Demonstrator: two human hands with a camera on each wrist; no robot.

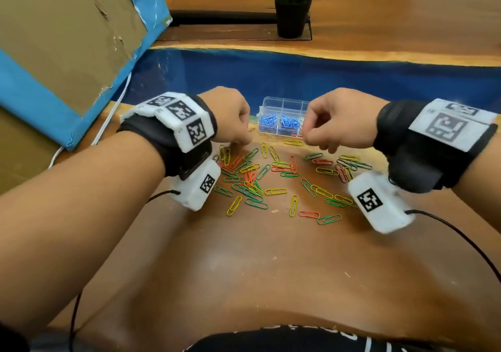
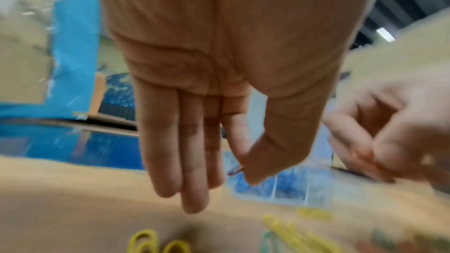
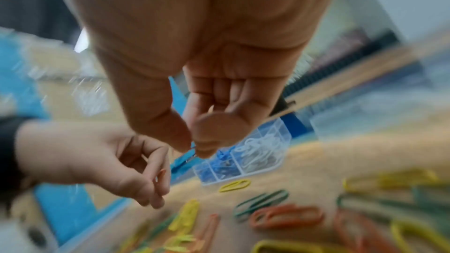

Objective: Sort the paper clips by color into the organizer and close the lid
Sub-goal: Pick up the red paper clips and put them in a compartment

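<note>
Pinched between the thumb and forefinger of the left hand (image 2: 219, 88) was a small reddish paper clip (image 2: 235, 171), its other three fingers hanging straight and together. In the head view this hand (image 1: 230, 116) sat left of centre, just above the far edge of the scattered clips. Opposite it, right of centre, the right hand (image 1: 336, 118) had thumb and forefinger pressed together on a thin clip (image 3: 191, 156) whose colour was too blurred to tell, with the remaining fingers curled into the palm.

Between and just beyond the two hands, at the middle of the frame, stood the clear plastic organizer (image 1: 282, 118), lid open. Blue clips (image 1: 279, 121) filled two of its near compartments, and white clips (image 3: 255, 149) lay in the next one, seen from the right wrist. Red, green and yellow loose paper clips (image 1: 271, 181) were strewn over the wooden table (image 1: 244, 270) below the hands.

At the upper left leaned a cardboard panel edged in blue tape (image 1: 67, 40), and a potted plant (image 1: 292, 7) stood at the top centre.
</note>
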